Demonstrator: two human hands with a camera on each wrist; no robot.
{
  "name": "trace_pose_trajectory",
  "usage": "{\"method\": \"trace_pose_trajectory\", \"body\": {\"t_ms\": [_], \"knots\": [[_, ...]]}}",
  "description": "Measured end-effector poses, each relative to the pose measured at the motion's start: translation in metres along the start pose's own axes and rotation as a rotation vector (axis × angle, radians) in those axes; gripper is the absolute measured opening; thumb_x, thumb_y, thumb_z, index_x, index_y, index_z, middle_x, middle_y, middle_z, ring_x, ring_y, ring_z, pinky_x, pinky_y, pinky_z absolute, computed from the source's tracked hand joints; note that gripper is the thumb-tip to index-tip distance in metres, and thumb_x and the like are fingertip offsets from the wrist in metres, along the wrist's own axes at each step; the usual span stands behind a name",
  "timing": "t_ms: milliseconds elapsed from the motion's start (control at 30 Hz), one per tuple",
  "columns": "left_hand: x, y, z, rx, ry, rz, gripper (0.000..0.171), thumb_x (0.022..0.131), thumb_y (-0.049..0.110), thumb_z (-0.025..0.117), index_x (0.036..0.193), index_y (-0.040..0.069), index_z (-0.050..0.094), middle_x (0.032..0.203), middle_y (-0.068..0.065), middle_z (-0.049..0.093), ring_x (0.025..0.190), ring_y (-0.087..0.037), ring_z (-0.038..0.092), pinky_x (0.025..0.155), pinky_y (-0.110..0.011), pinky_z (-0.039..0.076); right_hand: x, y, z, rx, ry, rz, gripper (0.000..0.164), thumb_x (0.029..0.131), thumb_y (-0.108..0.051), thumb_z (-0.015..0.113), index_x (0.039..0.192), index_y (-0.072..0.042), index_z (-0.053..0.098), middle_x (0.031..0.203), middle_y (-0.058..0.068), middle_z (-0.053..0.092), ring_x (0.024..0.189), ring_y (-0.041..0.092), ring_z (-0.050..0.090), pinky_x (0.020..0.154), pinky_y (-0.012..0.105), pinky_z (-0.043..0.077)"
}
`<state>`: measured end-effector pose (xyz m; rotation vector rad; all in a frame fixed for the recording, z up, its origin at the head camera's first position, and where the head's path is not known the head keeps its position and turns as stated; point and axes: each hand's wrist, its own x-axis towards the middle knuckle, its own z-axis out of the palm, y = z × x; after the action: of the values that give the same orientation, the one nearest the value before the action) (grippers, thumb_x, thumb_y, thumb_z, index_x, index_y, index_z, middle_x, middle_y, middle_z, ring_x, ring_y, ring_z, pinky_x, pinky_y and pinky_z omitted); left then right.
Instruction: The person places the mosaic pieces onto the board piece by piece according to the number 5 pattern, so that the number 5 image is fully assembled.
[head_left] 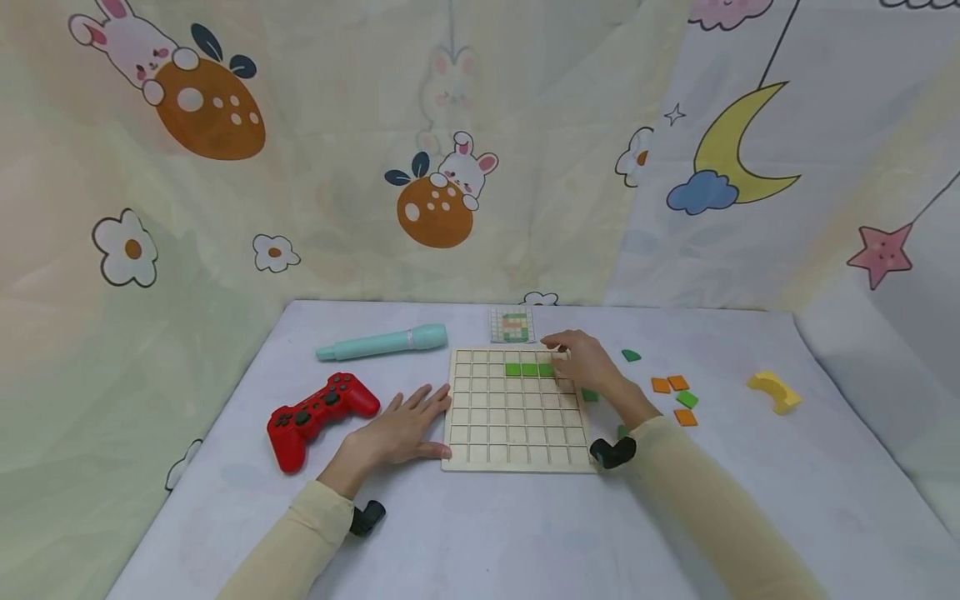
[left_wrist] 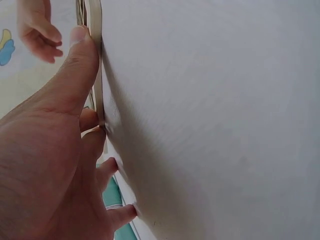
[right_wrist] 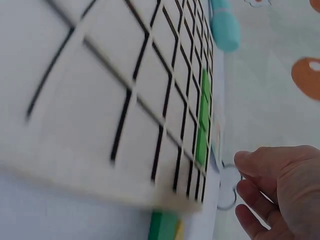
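The right hand [head_left: 591,363], fingers loosely bent around nothing visible, is at the far right corner of the wooden grid board [head_left: 498,417], just right of the crosswise row of green tiles [head_left: 529,370], nearer it than the spread left hand [head_left: 401,432] touching the board's left edge.
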<state>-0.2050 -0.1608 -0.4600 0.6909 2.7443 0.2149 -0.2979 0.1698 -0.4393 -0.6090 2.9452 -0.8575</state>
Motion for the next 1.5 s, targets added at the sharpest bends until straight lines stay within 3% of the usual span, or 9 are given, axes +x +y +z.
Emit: {"method": "trace_pose_trajectory", "body": {"t_ms": [200,367,500,633,867,1233,1500], "knots": [[0.0,-0.001,0.0,0.009,0.0,-0.004,0.091,0.085,0.061,0.06,0.156,0.021,0.02,0.165,0.003,0.012,0.152,-0.028,0.01,0.119,-0.059,0.015,-0.013,0.034,-0.03,-0.046,0.05,0.057,0.042,0.091,-0.006,0.063,0.132,-0.001,0.057,0.122,0.02,0.063,0.108,0.036,0.057,0.09,0.051,0.048],[0.0,0.0,-0.001,0.003,-0.005,-0.007,0.091,0.085,0.061,0.06,0.156,0.021,0.019,0.165,0.003,0.012,0.152,-0.028,0.008,0.119,-0.059,0.014,-0.024,0.067,-0.049,-0.063,0.08,0.158,0.044,0.092,-0.01,0.063,0.134,0.001,0.054,0.125,0.023,0.06,0.111,0.038,0.055,0.092,0.052,0.047],[0.0,0.0,0.0,-0.002,-0.006,-0.004,0.091,0.085,0.061,0.06,0.156,0.021,0.02,0.165,0.003,0.012,0.152,-0.028,0.009,0.119,-0.059,0.014,-0.031,0.086,-0.056,-0.031,0.061,0.29,0.046,0.094,-0.014,0.06,0.136,0.001,0.051,0.129,0.024,0.057,0.114,0.039,0.051,0.096,0.052,0.047],[0.0,-0.001,0.0,-0.006,-0.006,-0.007,0.091,0.085,0.061,0.06,0.156,0.021,0.021,0.164,0.003,0.013,0.152,-0.028,0.01,0.119,-0.059,0.015,-0.034,0.094,-0.056,-0.025,0.038,0.363,0.048,0.093,-0.017,0.06,0.136,0.002,0.05,0.13,0.025,0.055,0.113,0.04,0.051,0.095,0.051,0.048],[0.002,-0.002,0.002,-0.008,-0.009,-0.011,0.092,0.084,0.064,0.06,0.156,0.023,0.02,0.165,0.004,0.012,0.152,-0.027,0.009,0.119,-0.059,0.014,-0.032,0.1,-0.047,-0.032,0.026,0.377,0.049,0.093,-0.02,0.062,0.135,0.003,0.05,0.127,0.026,0.057,0.113,0.04,0.054,0.097,0.052,0.046],[0.001,-0.001,0.0,-0.001,-0.002,-0.008,0.092,0.084,0.063,0.06,0.156,0.022,0.019,0.165,0.003,0.011,0.152,-0.027,0.009,0.119,-0.059,0.014,-0.029,0.099,-0.037,-0.08,0.084,0.34,0.041,0.092,-0.01,0.062,0.13,0.003,0.056,0.12,0.026,0.061,0.11,0.039,0.057,0.097,0.052,0.048],[0.0,0.0,0.0,-0.011,-0.004,-0.011,0.092,0.084,0.062,0.061,0.156,0.022,0.021,0.165,0.003,0.012,0.152,-0.027,0.009,0.119,-0.06,0.014,-0.024,0.087,-0.032,-0.002,0.067,0.271,0.042,0.091,-0.008,0.063,0.131,0.0,0.057,0.124,0.023,0.062,0.115,0.039,0.056,0.099,0.052,0.046]]}}
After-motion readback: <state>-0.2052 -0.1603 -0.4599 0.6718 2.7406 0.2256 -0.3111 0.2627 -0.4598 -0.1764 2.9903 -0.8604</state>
